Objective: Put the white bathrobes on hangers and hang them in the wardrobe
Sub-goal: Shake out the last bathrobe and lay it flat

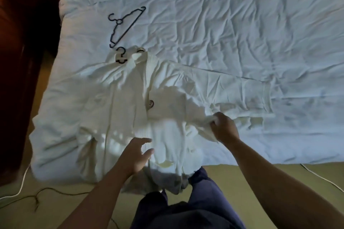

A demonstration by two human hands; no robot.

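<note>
A white bathrobe (pixel 130 98) with a small dark crest lies spread on the bed, its hem hanging over the near edge. A black hanger hook (pixel 121 55) sticks out at its collar; the hanger's body is hidden inside the robe. A second black hanger (pixel 124 26) lies bare on the duvet just beyond. My right hand (pixel 224 126) pinches a fold of the robe's fabric on its right side. My left hand (pixel 136 154) hovers over the lower front of the robe, fingers spread and relaxed, holding nothing.
The white duvet (pixel 242 33) covers the whole bed. Dark wooden furniture (pixel 22 61) stands along the left side. Cables (pixel 24 188) trail over the tan floor at lower left and a white cord (pixel 320 176) runs at lower right. My blue trousers (pixel 195 201) touch the bed's near edge.
</note>
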